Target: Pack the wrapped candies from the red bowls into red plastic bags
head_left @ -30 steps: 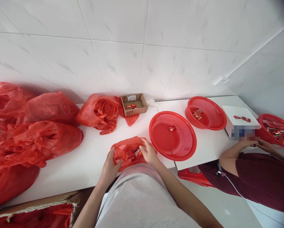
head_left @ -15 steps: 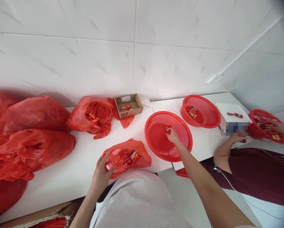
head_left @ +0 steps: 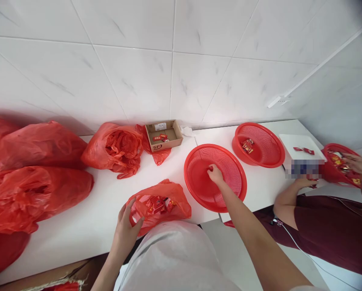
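Observation:
My left hand (head_left: pixel 127 222) grips the left side of a red plastic bag (head_left: pixel 181 198), thumb and fingers spread around its edge. Inside the bag's mouth lie several small red packets (head_left: pixel 156 205). My right hand (head_left: pixel 215 175) reaches over a round red plastic basket (head_left: pixel 189 184) with perforated sides. Its fingers are pinched on a small red packet (head_left: pixel 210 167), mostly hidden by the hand and hard to tell from the red behind it. No loose packets show on the basket floor.
Behind the bag stands a small cardboard box (head_left: pixel 164 144) with red packets. Another red basket (head_left: pixel 258 143) holds a few packets. To the left, full red bags (head_left: pixel 41 145) crowd the table. At right a co-worker's hand (head_left: pixel 355 162) is in a third basket (head_left: pixel 329 173), beside a white scale-like box (head_left: pixel 302 141).
My right hand has moved slightly left within the basket, and the packet shows less now. My left hand stays at the bag. The co-worker's hand has shifted over the far basket.

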A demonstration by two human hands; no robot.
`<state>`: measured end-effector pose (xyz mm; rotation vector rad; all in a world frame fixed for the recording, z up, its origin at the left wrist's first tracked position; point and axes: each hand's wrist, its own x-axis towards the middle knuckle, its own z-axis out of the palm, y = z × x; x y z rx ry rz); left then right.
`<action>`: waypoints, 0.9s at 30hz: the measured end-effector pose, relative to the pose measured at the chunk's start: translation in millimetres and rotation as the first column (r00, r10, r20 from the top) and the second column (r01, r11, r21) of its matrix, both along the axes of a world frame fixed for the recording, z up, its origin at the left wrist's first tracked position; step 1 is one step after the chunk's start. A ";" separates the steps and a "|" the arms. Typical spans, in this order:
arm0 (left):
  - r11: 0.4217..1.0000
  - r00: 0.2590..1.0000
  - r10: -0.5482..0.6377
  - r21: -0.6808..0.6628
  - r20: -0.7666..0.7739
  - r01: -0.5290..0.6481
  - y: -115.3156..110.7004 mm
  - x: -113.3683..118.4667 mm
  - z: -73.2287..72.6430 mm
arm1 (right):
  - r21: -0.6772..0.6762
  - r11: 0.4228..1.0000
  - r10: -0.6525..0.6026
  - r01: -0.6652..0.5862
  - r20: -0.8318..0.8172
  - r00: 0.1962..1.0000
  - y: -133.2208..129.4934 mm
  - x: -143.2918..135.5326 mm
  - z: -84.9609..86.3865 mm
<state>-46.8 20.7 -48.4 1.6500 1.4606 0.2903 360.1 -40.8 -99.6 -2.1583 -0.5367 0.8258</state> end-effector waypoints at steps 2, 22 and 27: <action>1.000 1.000 0.014 0.014 0.014 -0.014 -0.1 0.6 0.6 | 0.102 0.995 0.006 0.009 -0.146 0.989 -1.0 -12.0 10.8; 0.904 0.891 0.411 -0.211 0.191 -0.372 -18.9 -10.8 6.2 | 0.234 0.894 0.428 -0.382 -0.194 0.882 -7.4 -197.5 51.5; 0.882 0.891 0.368 -0.402 0.265 -0.245 -23.2 -21.2 -2.2 | 0.272 0.830 0.431 -0.488 0.245 0.869 -14.1 -167.3 57.9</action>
